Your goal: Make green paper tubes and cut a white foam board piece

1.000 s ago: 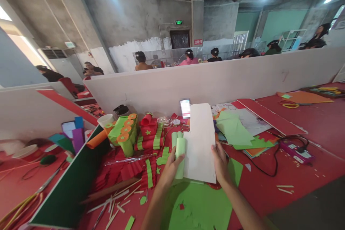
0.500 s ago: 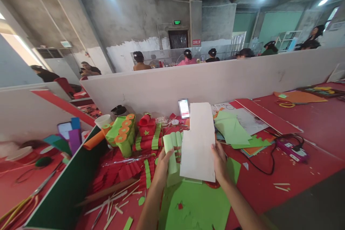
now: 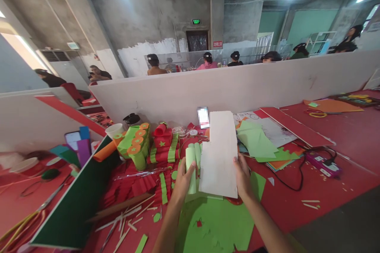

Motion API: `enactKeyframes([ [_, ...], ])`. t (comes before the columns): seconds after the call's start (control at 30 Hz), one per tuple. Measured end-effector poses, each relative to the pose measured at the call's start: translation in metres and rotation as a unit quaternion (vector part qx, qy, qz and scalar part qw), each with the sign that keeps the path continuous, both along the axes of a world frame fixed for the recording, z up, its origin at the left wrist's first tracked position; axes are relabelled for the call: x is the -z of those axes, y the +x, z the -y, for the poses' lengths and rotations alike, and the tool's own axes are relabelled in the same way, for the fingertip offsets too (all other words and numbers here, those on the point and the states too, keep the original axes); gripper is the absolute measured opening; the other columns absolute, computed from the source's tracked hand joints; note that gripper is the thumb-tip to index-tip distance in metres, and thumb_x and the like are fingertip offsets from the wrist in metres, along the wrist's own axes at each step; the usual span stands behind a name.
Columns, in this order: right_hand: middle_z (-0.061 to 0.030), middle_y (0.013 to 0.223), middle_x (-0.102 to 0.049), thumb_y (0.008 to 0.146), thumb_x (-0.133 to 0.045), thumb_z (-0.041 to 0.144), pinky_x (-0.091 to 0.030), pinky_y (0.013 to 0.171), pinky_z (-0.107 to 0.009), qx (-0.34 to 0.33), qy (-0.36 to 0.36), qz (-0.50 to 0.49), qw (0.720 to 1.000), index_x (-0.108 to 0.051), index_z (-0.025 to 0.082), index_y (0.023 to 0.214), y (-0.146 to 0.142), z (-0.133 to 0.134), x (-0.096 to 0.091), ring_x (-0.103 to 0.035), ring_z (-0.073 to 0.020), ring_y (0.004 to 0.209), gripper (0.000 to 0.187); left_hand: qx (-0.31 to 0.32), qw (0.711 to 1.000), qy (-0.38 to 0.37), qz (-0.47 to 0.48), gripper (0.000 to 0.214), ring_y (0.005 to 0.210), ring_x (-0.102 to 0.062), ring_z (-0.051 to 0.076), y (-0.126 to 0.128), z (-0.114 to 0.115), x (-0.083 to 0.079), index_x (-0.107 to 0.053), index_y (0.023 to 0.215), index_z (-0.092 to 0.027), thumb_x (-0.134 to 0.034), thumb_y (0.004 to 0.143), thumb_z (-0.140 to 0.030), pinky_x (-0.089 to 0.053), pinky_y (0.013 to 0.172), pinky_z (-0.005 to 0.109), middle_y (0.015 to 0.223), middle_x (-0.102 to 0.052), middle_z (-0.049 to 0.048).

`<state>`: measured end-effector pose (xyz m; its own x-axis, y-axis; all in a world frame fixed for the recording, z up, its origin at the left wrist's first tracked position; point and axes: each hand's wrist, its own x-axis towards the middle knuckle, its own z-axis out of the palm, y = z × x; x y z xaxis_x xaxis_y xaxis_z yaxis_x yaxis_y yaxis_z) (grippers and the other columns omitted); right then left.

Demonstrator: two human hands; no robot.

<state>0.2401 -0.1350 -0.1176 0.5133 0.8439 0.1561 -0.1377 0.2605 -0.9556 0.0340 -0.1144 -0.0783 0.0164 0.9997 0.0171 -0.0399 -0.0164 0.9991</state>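
My right hand [image 3: 244,174] grips the right edge of an L-shaped white board [image 3: 220,162], its thumb on the front face. To its left, my left hand [image 3: 183,178] is closed around a pale green paper roll [image 3: 191,170], thumb in front. More green rolls stand beside that one, partly hidden behind the board's left edge. Under both hands lies a large green sheet [image 3: 216,221] with shapes cut out of it. A small red scrap [image 3: 199,223] shows on the sheet.
Left of my hands are red rolls with green strips [image 3: 163,152], a green-and-orange paper model [image 3: 135,144], wooden sticks [image 3: 126,221] and a green board [image 3: 75,201]. At right lie green sheets [image 3: 255,140], a purple power strip [image 3: 323,164] and scissors [image 3: 317,114]. A white partition [image 3: 166,97] stands behind.
My left hand has shifted right with the green rolls, bringing them up against the white board's left edge. The board and my right hand have barely moved.
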Motion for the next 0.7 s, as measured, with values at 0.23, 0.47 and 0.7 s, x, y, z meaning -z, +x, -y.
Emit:
enactKeyframes([
  [0.23, -0.0063, 0.114, -0.069, 0.085, -0.057, 0.056, -0.049, 0.083, -0.036, -0.008, -0.002, 0.012, 1.000, -0.061, 0.024, 0.111, -0.001, 0.001, 0.001, -0.060, -0.0286, 0.106, 0.041, 0.026, 0.999, -0.027, -0.010, 0.049, 0.080, -0.065, 0.026, 0.003, 0.002, 0.000, -0.069, 0.104, -0.015, -0.067, 0.074, -0.054, -0.050, 0.076, 0.034, 0.079, -0.070, 0.0071],
  [0.47, -0.0069, 0.112, -0.069, 0.086, -0.057, 0.056, -0.049, 0.080, -0.035, -0.015, 0.007, 0.025, 1.000, -0.061, 0.023, 0.107, -0.002, 0.000, 0.003, -0.060, -0.0284, 0.103, 0.040, 0.023, 0.999, -0.004, -0.035, 0.047, 0.122, -0.053, 0.032, 0.002, 0.000, 0.010, -0.062, 0.121, -0.021, -0.059, 0.083, -0.049, -0.042, 0.098, 0.036, 0.126, -0.064, 0.0101],
  [0.7, -0.0068, 0.107, -0.070, 0.086, -0.057, 0.055, -0.049, 0.082, -0.035, -0.019, 0.017, 0.031, 0.999, -0.061, 0.024, 0.105, -0.004, 0.000, 0.002, -0.061, -0.0281, 0.102, 0.037, 0.042, 0.997, 0.034, -0.049, 0.047, 0.117, -0.055, 0.028, 0.006, -0.001, 0.014, -0.052, 0.125, -0.023, -0.060, 0.086, -0.047, -0.042, 0.098, 0.036, 0.125, -0.061, 0.0099],
])
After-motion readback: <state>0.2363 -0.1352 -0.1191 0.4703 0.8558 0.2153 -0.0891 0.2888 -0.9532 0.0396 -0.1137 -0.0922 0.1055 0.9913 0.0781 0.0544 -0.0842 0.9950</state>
